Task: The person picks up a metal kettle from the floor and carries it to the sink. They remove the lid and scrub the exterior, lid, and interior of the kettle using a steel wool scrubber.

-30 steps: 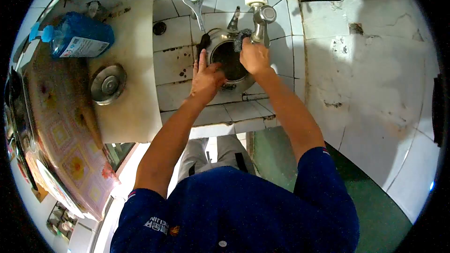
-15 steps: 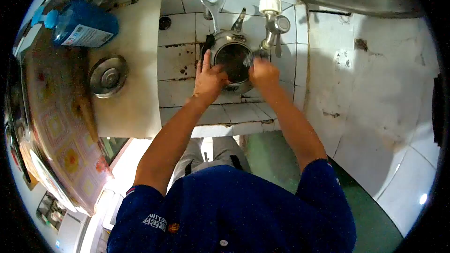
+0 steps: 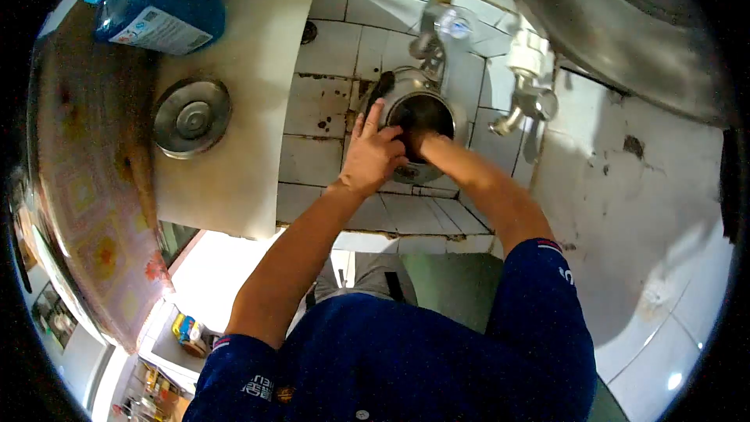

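A metal kettle [image 3: 461, 123] with a wide round mouth stands in the white-tiled sink [image 3: 316, 160]. My left hand [image 3: 372, 155] grips its left rim, the index finger stretched along the black handle [image 3: 382, 87]. My right hand [image 3: 430, 145] reaches through the mouth into the kettle. Its fingers are hidden inside, so I cannot see whether they hold anything. A round metal lid [image 3: 193, 119] lies on the pale board [image 3: 234, 180] left of the sink.
Two taps, one metal [image 3: 432, 35] above the kettle and another [image 3: 533, 101] to its right, reach over the sink. A blue liquid bottle [image 3: 168, 19] stands at the back left. A large metal pan [image 3: 625, 39] overhangs the back right, near a tiled counter [image 3: 601, 195].
My right hand has gone from the kettle's right rim down into its mouth. My left hand stays at the left rim. The view has shifted and tilted.
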`<state>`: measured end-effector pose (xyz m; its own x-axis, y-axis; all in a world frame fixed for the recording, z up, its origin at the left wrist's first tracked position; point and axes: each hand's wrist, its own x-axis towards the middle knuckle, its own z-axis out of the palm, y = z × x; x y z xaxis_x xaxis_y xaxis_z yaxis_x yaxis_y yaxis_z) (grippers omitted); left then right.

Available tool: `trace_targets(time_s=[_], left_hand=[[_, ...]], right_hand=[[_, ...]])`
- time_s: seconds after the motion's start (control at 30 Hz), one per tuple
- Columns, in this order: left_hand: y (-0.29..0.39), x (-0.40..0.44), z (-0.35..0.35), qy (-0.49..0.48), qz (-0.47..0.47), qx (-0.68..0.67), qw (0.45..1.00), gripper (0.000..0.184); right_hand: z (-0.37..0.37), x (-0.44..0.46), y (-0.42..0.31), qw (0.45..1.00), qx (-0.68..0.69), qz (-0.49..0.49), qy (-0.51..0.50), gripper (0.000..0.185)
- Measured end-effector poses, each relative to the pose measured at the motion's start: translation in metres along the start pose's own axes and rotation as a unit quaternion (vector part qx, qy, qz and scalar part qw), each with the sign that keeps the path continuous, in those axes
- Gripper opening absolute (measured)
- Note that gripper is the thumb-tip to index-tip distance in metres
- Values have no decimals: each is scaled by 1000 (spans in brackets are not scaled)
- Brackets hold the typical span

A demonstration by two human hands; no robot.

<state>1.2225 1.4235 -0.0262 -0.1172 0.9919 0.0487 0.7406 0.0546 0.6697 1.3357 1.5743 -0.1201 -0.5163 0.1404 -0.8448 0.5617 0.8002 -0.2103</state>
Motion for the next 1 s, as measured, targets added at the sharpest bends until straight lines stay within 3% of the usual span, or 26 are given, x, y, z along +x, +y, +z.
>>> trace_targets(time_s=[0.1,0.17,0.4,0.63,0.9,1.0], left_hand=[[-1,-3,7,0,-8,4,1000,19],[-2,1,4,5,-11,-5,1000,19],[-1,-2,1,10,-21,-28,999,18],[3,-3,4,29,-21,-20,999,17],[3,-1,1,9,-41,-16,999,16],[5,0,0,11,-45,-10,999,16]], right_hand=[[7,4,-33,992,42,-119,-11,41],[6,10,-39,988,45,-145,-12,41],[-16,23,15,999,4,-37,-2,42],[13,10,-38,991,9,-130,-19,42],[-14,24,16,999,-11,-31,-5,43],[-17,19,9,999,-17,-40,0,43]])
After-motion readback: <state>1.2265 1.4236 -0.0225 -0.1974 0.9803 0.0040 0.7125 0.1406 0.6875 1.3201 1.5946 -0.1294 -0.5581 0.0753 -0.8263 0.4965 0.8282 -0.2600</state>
